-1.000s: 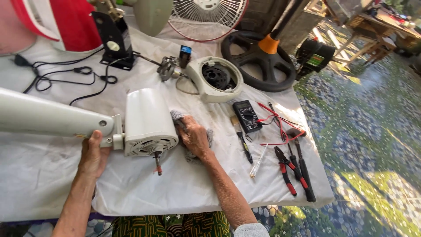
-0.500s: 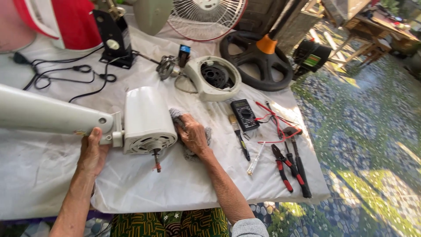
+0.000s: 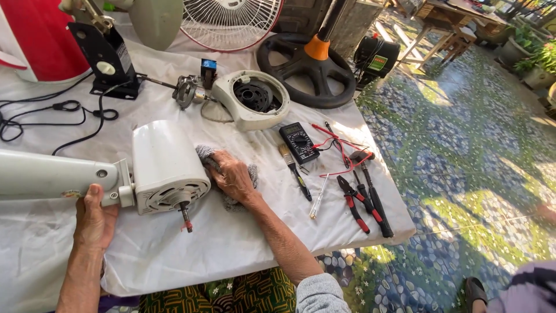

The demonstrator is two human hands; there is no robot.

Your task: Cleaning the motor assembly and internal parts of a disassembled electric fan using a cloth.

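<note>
Motor housing [image 3: 165,165] looked heavy and rigid; we gripped its neck with our left hand [image 3: 95,214], right hand [image 3: 231,174] pressing a rag [image 3: 249,174].

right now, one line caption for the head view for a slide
Left hand steadies the white fan motor housing while the right hand presses a grey cloth against its side.
</note>
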